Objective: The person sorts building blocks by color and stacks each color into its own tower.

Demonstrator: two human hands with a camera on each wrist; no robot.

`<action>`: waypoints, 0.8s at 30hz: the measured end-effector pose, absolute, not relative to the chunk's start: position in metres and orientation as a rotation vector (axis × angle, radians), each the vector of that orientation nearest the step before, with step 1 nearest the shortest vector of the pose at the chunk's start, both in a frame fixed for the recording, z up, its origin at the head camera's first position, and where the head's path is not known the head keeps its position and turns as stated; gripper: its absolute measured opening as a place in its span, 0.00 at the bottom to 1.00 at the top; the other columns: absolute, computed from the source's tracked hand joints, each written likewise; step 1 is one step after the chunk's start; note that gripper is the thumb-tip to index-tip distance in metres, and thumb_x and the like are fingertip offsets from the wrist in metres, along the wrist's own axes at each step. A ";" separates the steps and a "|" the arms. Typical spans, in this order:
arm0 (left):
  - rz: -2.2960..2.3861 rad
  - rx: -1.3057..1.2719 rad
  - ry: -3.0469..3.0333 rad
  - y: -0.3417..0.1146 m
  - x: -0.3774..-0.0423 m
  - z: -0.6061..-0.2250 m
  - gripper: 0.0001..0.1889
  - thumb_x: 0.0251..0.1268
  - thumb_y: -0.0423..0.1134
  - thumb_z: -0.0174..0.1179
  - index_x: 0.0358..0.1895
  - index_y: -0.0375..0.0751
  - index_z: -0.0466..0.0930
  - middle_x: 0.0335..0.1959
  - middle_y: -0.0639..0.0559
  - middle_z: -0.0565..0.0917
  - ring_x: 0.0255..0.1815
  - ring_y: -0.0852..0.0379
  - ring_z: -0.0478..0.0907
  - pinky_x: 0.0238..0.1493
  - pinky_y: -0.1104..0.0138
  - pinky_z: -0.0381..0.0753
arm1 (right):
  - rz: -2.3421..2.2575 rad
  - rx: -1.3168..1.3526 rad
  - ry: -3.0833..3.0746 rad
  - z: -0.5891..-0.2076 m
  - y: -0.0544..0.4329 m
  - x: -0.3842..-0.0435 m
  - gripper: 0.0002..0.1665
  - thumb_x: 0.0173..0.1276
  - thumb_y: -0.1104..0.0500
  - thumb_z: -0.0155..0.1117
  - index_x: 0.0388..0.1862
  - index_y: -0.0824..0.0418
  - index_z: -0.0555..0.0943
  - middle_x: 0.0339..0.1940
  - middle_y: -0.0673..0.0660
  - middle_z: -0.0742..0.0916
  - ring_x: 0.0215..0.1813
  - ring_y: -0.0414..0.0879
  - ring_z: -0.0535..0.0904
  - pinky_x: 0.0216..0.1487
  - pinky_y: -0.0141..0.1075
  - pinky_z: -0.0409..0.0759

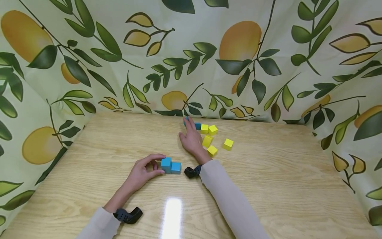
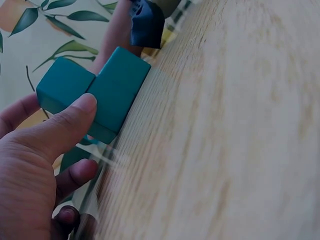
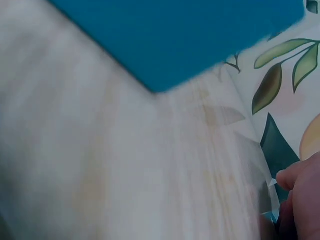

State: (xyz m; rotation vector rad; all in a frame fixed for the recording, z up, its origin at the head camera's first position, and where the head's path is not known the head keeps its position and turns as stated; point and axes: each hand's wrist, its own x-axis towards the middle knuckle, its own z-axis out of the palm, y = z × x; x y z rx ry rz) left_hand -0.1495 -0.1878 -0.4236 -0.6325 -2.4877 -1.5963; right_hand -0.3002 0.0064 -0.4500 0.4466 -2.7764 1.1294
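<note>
We note the left hand (image 1: 143, 170) with its grip clamped on the near blue blocks (image 1: 166, 165), thumb and forefinger at the taller end, on the worktop (image 1: 277, 176). The right hand (image 1: 191, 141) has its grip apart, fingers extended over the far blue blocks (image 1: 198, 126) (contact, we cannot tell); yellow blocks (image 1: 228, 144) lie scattered beside it.

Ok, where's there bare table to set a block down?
The table is bare right of the rightmost yellow cube and right sleeve, and left of the left hand. It's crowded near the far edge, where the right hand, blue blocks and other yellow cubes bunch together.
</note>
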 end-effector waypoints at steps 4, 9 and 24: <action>-1.576 -0.637 -2.480 -0.187 -0.148 -0.424 0.24 0.51 0.25 0.69 0.55 0.35 0.78 0.34 0.44 0.80 0.28 0.53 0.73 0.28 0.66 0.72 | 1.104 0.454 -2.797 -0.450 0.006 -0.300 0.39 0.71 0.55 0.56 0.77 0.56 0.54 0.77 0.55 0.54 0.62 0.59 0.72 0.59 0.56 0.67; -1.576 -0.670 -2.460 -0.188 -0.150 -0.424 0.24 0.51 0.24 0.69 0.54 0.34 0.78 0.35 0.46 0.80 0.27 0.52 0.73 0.28 0.66 0.72 | 1.075 0.486 -2.743 -0.452 0.006 -0.299 0.33 0.72 0.59 0.55 0.74 0.57 0.60 0.74 0.56 0.61 0.60 0.58 0.73 0.54 0.53 0.71; -1.576 -0.656 -2.475 -0.188 -0.149 -0.421 0.23 0.52 0.25 0.68 0.54 0.34 0.78 0.35 0.47 0.80 0.28 0.52 0.73 0.28 0.66 0.72 | 1.453 0.474 -2.546 -0.459 0.015 -0.296 0.32 0.63 0.62 0.67 0.66 0.58 0.71 0.53 0.58 0.80 0.27 0.43 0.73 0.30 0.34 0.74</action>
